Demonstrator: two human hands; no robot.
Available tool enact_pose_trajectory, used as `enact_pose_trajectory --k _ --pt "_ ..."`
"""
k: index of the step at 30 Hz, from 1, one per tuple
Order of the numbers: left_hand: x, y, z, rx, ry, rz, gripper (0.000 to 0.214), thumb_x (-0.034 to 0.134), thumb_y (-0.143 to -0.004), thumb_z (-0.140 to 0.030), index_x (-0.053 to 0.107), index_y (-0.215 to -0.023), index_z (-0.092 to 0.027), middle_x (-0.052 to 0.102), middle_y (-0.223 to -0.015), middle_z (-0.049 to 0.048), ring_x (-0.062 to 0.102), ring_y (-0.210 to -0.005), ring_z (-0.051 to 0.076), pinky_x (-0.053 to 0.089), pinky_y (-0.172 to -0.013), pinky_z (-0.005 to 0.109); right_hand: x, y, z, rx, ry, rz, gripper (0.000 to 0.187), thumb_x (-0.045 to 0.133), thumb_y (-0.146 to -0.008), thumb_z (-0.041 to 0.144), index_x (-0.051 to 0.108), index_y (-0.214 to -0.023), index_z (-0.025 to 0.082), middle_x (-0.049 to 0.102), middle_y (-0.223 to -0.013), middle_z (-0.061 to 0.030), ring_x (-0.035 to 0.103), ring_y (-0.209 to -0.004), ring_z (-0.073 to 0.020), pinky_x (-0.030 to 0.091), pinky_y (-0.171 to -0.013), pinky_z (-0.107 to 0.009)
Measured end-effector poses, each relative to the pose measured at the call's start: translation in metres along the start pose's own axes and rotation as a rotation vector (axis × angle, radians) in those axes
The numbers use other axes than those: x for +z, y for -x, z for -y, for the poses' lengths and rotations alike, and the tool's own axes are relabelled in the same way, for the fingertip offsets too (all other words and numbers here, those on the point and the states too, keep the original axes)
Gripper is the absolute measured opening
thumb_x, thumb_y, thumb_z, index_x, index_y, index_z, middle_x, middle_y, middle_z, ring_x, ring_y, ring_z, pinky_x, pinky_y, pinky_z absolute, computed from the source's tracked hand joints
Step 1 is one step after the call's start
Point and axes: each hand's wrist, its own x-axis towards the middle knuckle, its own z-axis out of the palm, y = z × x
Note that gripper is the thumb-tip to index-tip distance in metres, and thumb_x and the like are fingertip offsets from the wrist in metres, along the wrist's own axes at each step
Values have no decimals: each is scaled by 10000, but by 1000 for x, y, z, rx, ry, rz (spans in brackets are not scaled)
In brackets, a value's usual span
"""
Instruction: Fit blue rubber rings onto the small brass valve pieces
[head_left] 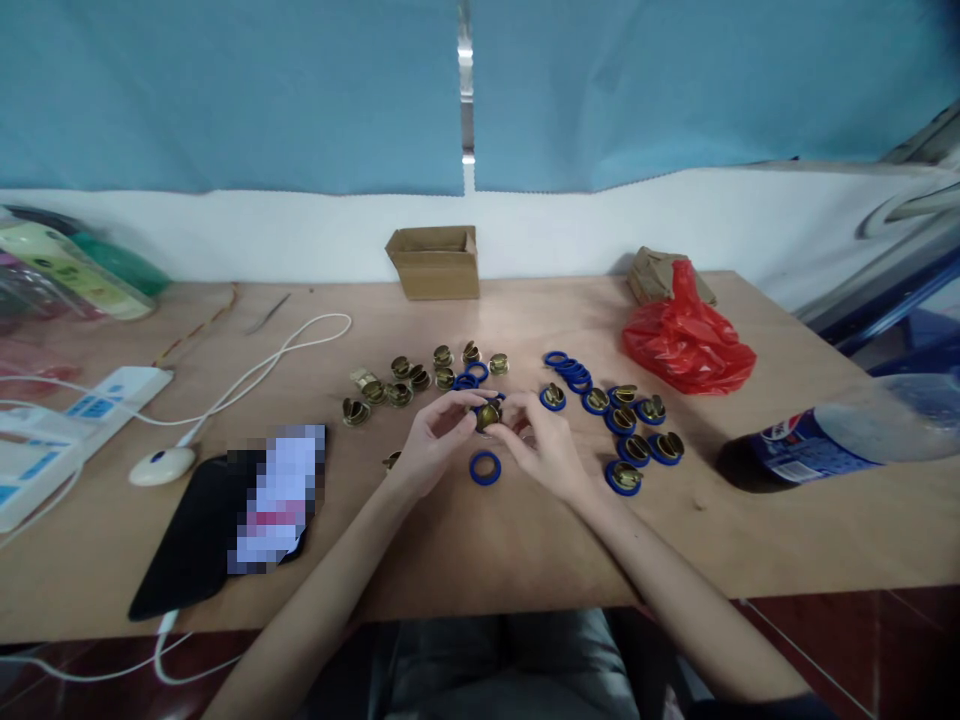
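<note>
My left hand point(435, 440) and my right hand point(544, 445) meet over the middle of the wooden table point(525, 540). Together their fingertips pinch one small brass fitting point(487, 414) with a blue ring around it. A loose blue ring point(485, 467) lies flat just below the hands. Bare brass fittings point(401, 385) lie scattered to the upper left. Several brass fittings with blue rings on them point(637, 440) sit in a group to the right. A short stack of blue rings point(571, 370) lies beyond my right hand.
A red plastic bag point(686, 340) and brown paper packet point(652, 272) lie at the back right. A small cardboard box point(435, 260) stands at the back. A phone point(281, 495) on a dark pad, white cable, power strip point(82, 415) lie left. A plastic bottle point(832, 440) lies right.
</note>
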Motion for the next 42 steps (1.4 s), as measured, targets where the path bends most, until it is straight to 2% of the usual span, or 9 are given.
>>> enact_pose_trajectory --k 4,14,22,26,30,32,35,38,42 --pt "2 1 3 -65 84 -8 152 777 -813 -275 731 -946 -217 714 -1226 81 672 -1111 216 525 -948 343 -1 -3 3 -28 19 -8 140 534 -1004 269 577 -891 198 563 -740 0 563 -655 -132 479 -627 -245" --pt "2 0 9 -104 101 -70 223 807 -774 -273 703 -963 -215 719 -1207 74 678 -1083 199 555 -889 316 2 3 4 -106 156 53 132 489 -1017 261 592 -1055 188 630 -899 -58 604 -749 -158 479 -650 -265" --pt "1 1 11 -135 96 -96 272 820 -755 -289 685 -982 -225 719 -1182 53 676 -1051 192 555 -865 315 7 6 8 -105 192 75 112 500 -998 238 590 -1015 172 628 -899 -64 589 -696 -157 466 -624 -273" --pt "3 2 9 -133 98 -105 271 829 -748 -300 696 -969 -219 715 -1147 49 671 -1028 181 561 -842 291 8 4 9 -48 75 60 111 461 -993 188 563 -951 186 594 -864 -47 553 -707 -157 457 -648 -277" --pt "3 1 9 -158 113 -89 276 811 -773 -317 709 -1013 -228 716 -1104 47 676 -990 182 581 -851 314 5 -4 8 95 -129 0 108 499 -958 217 523 -853 205 498 -749 1 491 -684 -152 409 -624 -268" --pt "3 1 11 -150 100 -68 301 797 -791 -320 707 -1067 -238 718 -1108 47 678 -1010 188 576 -904 346 2 -7 6 227 -283 -22 148 526 -951 300 509 -835 210 453 -715 20 449 -636 -139 370 -574 -256" --pt "4 1 13 -109 21 -41 345 778 -811 -308 691 -1138 -236 708 -1170 68 671 -1071 205 565 -952 367 -2 -11 5 453 -564 32 271 572 -925 460 486 -835 220 433 -675 45 406 -552 -113 334 -510 -239" --pt "5 1 13 -84 -67 -39 348 765 -821 -301 679 -1148 -218 716 -1140 82 682 -1027 198 591 -893 341 -4 -12 5 638 -830 102 369 652 -857 557 496 -853 223 438 -615 68 379 -494 -97 314 -469 -223" --pt "5 0 13 -91 -63 -49 322 769 -813 -307 676 -1104 -207 730 -1031 70 690 -930 173 614 -798 302 -3 -13 3 781 -1112 121 438 804 -723 525 509 -787 208 403 -586 87 359 -477 -75 307 -447 -201"
